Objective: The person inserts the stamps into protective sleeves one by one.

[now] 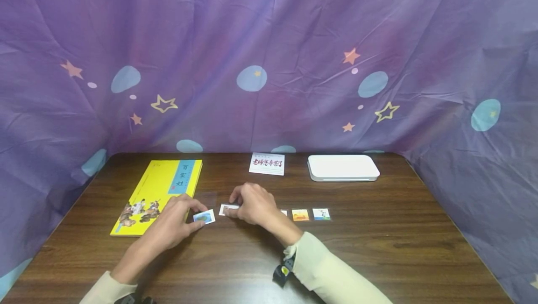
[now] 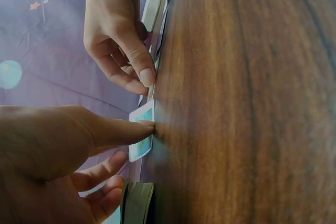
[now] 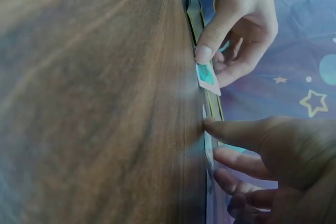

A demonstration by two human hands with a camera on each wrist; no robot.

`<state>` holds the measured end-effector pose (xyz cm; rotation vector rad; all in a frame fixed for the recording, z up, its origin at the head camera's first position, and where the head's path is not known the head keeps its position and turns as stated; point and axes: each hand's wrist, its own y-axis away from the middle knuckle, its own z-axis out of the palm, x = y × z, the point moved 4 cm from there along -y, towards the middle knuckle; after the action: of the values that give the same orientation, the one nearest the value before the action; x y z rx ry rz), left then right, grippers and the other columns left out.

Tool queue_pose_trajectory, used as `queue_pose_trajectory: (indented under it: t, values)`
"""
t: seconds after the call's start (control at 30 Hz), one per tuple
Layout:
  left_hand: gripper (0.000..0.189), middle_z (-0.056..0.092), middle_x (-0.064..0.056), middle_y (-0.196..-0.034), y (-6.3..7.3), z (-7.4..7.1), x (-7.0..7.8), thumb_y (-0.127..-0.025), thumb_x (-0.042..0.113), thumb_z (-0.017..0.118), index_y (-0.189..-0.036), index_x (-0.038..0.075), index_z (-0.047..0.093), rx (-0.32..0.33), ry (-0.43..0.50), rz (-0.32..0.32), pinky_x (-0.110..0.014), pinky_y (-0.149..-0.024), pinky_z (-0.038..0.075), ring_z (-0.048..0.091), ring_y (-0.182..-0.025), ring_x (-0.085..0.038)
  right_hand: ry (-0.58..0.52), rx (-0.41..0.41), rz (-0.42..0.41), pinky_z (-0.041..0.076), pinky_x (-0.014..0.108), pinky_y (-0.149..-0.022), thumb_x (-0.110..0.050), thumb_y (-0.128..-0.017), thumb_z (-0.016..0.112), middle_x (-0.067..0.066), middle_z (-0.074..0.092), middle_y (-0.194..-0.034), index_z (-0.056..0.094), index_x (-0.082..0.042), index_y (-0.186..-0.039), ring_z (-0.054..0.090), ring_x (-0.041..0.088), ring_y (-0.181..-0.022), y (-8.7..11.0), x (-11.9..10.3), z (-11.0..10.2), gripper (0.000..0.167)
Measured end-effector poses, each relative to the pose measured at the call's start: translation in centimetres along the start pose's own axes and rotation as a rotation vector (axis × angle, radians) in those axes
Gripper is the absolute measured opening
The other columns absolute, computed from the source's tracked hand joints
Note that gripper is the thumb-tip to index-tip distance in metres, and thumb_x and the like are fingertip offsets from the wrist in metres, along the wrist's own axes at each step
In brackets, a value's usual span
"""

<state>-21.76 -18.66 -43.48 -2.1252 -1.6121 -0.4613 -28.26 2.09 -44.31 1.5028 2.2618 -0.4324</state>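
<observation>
My left hand (image 1: 175,217) pinches a small stamp-like card with a blue-green picture (image 1: 204,216) by its edges, thumb on the near side. That card stands tilted off the table in the left wrist view. Just to its right, my right hand (image 1: 254,203) holds a white-bordered, stamp-like card (image 1: 227,208) lying on the table, its thumb on the near edge and fingers at the far side. The right hand covers part of this card's picture. Rightward in the same row lie an orange picture card (image 1: 300,215) and a white, blue and green one (image 1: 321,214); another is mostly hidden by the right wrist.
A yellow book (image 1: 161,182) lies at the left, beside the left hand. Faint clear film (image 1: 208,198) lies behind the blue-green card. At the back are a white card with red writing (image 1: 266,164) and a flat white case (image 1: 343,167), before a purple curtain (image 1: 269,117).
</observation>
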Motion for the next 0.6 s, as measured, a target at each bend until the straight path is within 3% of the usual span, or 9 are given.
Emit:
queue_pose_trajectory:
  t: [0.13,0.4,0.6]
  values:
    - [0.02,0.076,0.0,-0.111,-0.03,0.06,-0.14,-0.089,0.014,0.089,-0.106,0.022,0.08,0.002,0.007,0.029,-0.056,-0.1,0.051,0.062,-0.115,-0.03,-0.005,-0.006,-0.001,0.055,0.038,-0.072,-0.048,-0.083,0.094,-0.014,0.076,-0.087,0.081,-0.028,-0.098,0.063,0.01,-0.079,-0.02,-0.05,0.03,0.028]
    - [0.016,0.077,0.008,-0.099,-0.39,-0.28,-0.49,-0.098,0.008,0.08,-0.109,0.019,0.08,0.017,0.072,0.088,-0.029,-0.079,0.051,0.059,-0.086,-0.009,-0.021,-0.044,-0.001,0.057,0.036,-0.074,-0.045,-0.084,0.093,-0.01,0.079,-0.094,0.081,-0.027,-0.1,0.066,0.01,-0.08,-0.01,-0.09,0.16,0.027]
    - [0.016,0.08,0.006,-0.106,-0.53,-0.61,-0.56,-0.099,0.008,0.078,-0.109,0.02,0.08,0.035,0.099,0.098,-0.029,-0.079,0.055,0.063,-0.089,-0.009,-0.07,-0.024,-0.02,0.054,0.032,-0.07,-0.044,-0.087,0.091,-0.012,0.074,-0.09,0.082,-0.028,-0.101,0.064,0.008,-0.079,-0.39,-0.2,-0.22,0.023]
